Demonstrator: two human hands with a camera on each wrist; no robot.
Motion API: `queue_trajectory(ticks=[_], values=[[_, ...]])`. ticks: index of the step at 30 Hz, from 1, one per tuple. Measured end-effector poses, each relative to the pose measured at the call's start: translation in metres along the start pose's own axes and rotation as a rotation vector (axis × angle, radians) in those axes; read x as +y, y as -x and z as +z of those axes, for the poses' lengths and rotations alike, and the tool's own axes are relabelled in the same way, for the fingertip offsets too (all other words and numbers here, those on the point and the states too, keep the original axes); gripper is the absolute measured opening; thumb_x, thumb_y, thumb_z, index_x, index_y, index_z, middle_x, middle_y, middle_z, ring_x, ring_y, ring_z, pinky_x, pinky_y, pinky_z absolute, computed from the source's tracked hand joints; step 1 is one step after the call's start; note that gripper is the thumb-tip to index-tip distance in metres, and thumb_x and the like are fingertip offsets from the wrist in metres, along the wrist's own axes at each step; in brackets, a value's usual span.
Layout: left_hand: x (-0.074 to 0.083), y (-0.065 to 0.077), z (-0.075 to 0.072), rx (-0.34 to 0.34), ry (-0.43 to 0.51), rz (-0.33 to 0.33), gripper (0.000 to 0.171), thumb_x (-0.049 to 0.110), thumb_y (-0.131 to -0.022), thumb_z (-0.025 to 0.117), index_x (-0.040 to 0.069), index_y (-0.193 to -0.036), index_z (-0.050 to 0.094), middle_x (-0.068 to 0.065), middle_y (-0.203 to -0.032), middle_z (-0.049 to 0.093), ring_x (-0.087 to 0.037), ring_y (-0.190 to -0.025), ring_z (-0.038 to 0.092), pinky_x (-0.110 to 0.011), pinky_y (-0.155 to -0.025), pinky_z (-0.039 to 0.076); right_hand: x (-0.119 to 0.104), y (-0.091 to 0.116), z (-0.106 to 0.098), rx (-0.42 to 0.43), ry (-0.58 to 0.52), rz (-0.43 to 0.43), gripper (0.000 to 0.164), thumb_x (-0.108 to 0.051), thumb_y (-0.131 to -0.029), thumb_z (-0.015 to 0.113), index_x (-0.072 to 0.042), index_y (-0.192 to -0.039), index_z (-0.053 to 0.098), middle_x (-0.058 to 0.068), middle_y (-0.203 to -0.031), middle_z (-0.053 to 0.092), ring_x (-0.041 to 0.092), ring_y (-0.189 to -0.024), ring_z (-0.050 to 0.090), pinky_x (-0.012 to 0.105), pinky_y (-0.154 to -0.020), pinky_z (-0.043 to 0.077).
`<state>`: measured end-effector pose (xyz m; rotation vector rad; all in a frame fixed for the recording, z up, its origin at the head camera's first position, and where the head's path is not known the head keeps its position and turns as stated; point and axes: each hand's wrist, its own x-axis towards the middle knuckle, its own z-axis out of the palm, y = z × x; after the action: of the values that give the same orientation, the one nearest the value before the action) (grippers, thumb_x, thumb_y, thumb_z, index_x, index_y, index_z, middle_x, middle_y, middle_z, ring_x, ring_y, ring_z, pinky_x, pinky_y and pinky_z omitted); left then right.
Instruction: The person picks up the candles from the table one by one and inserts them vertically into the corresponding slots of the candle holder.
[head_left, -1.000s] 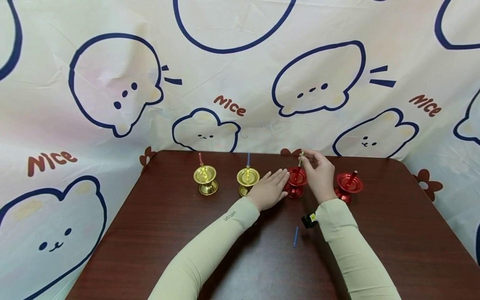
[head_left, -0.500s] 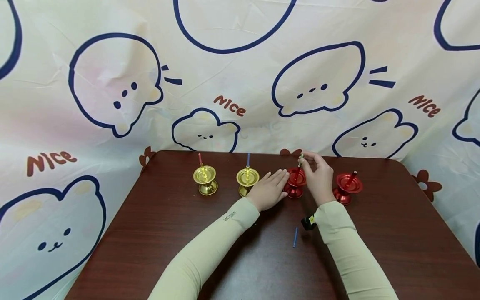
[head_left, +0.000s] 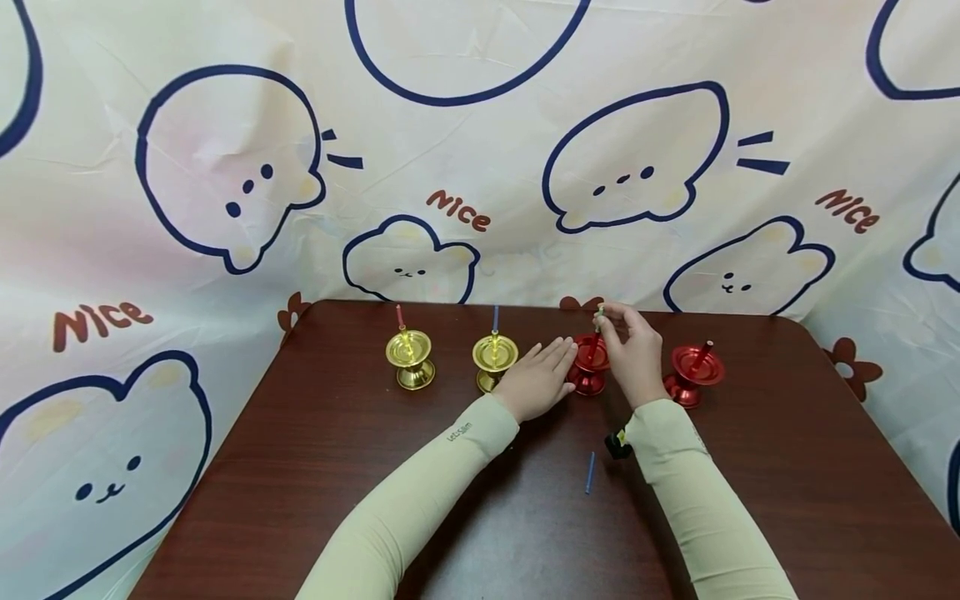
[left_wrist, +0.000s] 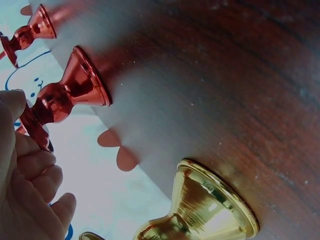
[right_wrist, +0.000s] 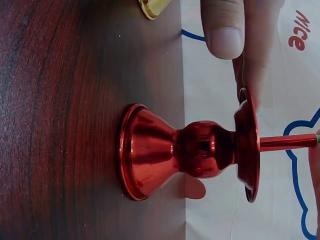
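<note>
In the head view my right hand pinches a slim pale-green candle upright at the top of the red stem of a candle holder. Most of that candle is hidden by the fingers; a sliver of green shows at the stem's end in the right wrist view. My left hand reaches in with its fingers fairly straight, fingertips at the left rim of the holder's dish. The red holder stands upright on the table, its flared base flat on the wood.
Two gold candle holders stand to the left, one with a red candle, one with a blue candle. A second red holder with a bare stem is at the right. A loose blue candle lies on the dark table.
My right hand, still pinching the candle, has shifted slightly left over the red holder. The left hand and the holders look unmoved.
</note>
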<state>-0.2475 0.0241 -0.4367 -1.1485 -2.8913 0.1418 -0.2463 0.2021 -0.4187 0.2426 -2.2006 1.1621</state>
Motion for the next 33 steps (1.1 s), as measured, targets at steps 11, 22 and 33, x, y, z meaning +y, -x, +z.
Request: queue_trajectory(ticks=[11,22,33], values=[[-0.0004,-0.0012,-0.002,0.012,0.018,-0.009,0.063,0.043,-0.11,0.039,0.011,-0.162,0.024,-0.005,-0.168,0.02,-0.017,-0.155,0.015,-0.037,-0.124,0.019,-0.0016,-0.0029,-0.0013,-0.013,0.01,-0.016,0.022,-0.007,-0.099,0.066,0.0,-0.119,0.067,0.014,-0.106,0.073,0.027,-0.097,0.072,0.044,-0.089,0.057],[-0.0012,-0.0006,-0.0017,0.008,0.019,-0.014,0.063,0.042,-0.11,0.04,0.011,-0.162,0.025,-0.006,-0.168,0.021,-0.018,-0.155,0.017,-0.038,-0.124,0.02,-0.0007,-0.0021,0.001,-0.02,0.013,-0.007,0.023,-0.007,-0.098,0.066,0.001,-0.12,0.066,0.014,-0.106,0.073,0.028,-0.099,0.072,0.044,-0.09,0.057],[0.0024,0.0003,-0.0013,0.004,-0.009,-0.007,0.063,0.042,-0.11,0.038,0.01,-0.162,0.023,-0.006,-0.168,0.021,-0.018,-0.155,0.017,-0.038,-0.124,0.02,0.0012,0.0012,-0.0006,-0.003,-0.013,0.013,0.023,-0.009,-0.099,0.067,0.0,-0.12,0.067,0.012,-0.104,0.073,0.025,-0.097,0.072,0.018,-0.085,0.054]])
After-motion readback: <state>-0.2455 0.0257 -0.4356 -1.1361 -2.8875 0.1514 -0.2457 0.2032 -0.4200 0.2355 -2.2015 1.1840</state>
